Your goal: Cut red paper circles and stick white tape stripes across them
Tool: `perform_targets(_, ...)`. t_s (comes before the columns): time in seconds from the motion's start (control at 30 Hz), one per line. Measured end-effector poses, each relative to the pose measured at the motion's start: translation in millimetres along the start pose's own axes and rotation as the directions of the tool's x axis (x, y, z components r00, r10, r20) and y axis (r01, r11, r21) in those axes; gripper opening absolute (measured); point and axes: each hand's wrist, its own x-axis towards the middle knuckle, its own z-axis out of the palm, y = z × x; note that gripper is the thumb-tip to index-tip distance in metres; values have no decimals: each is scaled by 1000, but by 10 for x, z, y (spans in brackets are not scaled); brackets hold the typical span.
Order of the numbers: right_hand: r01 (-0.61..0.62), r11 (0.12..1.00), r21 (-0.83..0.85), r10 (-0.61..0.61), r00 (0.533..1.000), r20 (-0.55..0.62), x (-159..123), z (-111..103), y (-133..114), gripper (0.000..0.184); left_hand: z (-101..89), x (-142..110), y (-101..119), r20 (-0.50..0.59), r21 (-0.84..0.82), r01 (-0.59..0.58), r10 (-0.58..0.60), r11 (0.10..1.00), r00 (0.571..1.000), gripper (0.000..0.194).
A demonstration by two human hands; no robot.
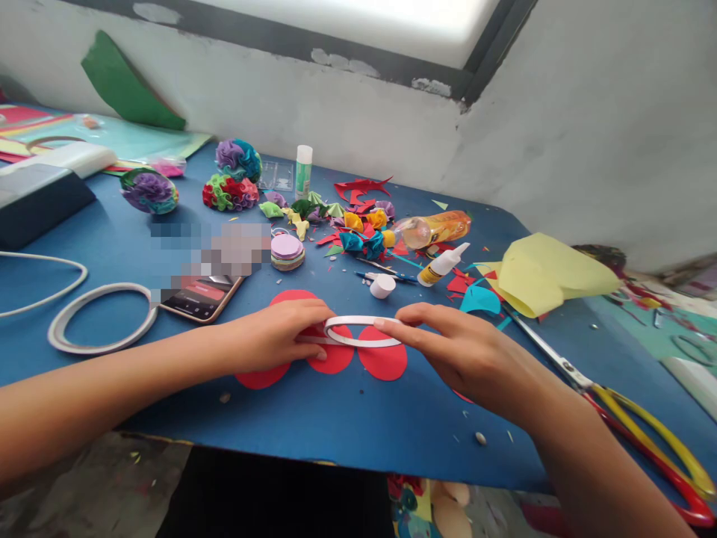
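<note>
My left hand (280, 332) and my right hand (459, 347) both grip a small white ring (361, 331), one at each side of it, holding it flat over several red paper circles (384, 359) on the blue table (358, 418). The left fingers pinch the ring's left end. The right fingers curl over its right end. One red circle lies partly under my left hand.
Yellow-and-red scissors (632, 415) lie at the right near a folded yellow sheet (546, 276). A glue bottle (442, 263), its white cap (382, 285), paper flower balls (235, 179), coloured scraps, a stack of paper discs (287, 251), a phone (199, 299) and a larger white ring (101, 317) lie around.
</note>
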Motion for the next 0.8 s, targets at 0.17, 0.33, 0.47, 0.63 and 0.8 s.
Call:
perform_targets(0.17,-14,1000,-2,14,999,-31,-66,3,69,48,3,7,-1,19,-28,13,-12,1000,1000,23)
perform_targets(0.33,1,999,-42,-2,999,-37,-46,-50,55,41,5,13,-18,39,-29,30,-28,999,999,29)
perform_targets(0.47,5,997,-80,-9,999,-43,-48,-70,43,40,3,12,-33,38,-43,16,-15,999,999,31)
perform_targets(0.63,3,992,-128,-5,1000,-18,-86,-82,59,39,10,13,-45,41,-59,30,-27,998,999,31)
perform_targets(0.8,16,981,-195,-22,999,-29,-62,-127,40,37,14,13,-49,55,-89,61,-56,994,997,32)
